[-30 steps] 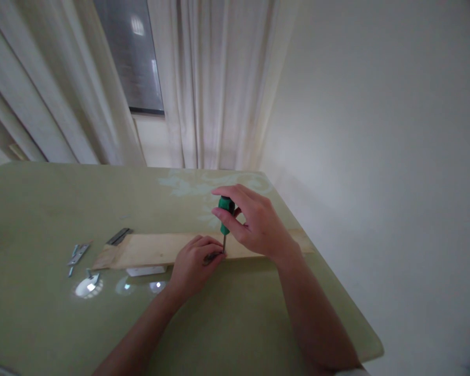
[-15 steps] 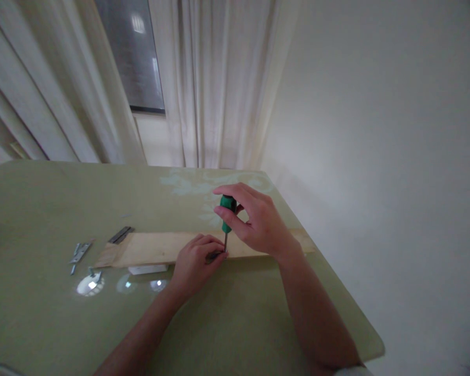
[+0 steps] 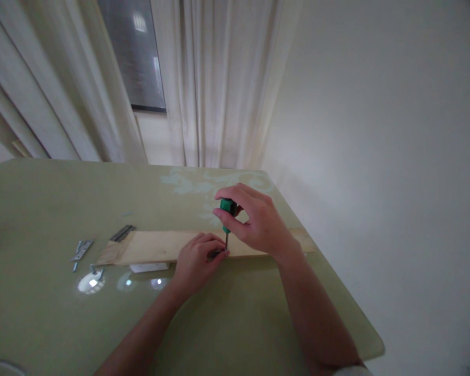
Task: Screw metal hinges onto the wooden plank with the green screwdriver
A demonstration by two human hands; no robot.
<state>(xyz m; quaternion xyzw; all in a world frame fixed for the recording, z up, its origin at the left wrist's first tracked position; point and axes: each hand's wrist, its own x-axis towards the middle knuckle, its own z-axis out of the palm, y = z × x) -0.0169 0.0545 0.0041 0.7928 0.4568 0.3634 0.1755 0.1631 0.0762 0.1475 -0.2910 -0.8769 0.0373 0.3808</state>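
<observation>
On the green table (image 3: 250,318) lies a wooden board (image 3: 152,246); my left grip (image 3: 198,262) holds a metal piece (image 3: 214,254) on it, my right grip (image 3: 260,222) clasps the screwdriver (image 3: 227,206). Tilted, it could skid into my left.

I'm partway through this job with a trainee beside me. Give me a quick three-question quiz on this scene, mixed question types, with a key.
1. What does the right hand grip?
2. True or false: the left hand is raised high above the long pale wooden board.
3. Fill in the blank: the small silvery flat metal plate lies on the glossy green tabletop beyond the board's ____ end, as the wearer sees it.

Key:
1. A screwdriver with a green handle and metal shaft.
2. False; its fingers are down at the board's near edge.
3. Left.
</observation>
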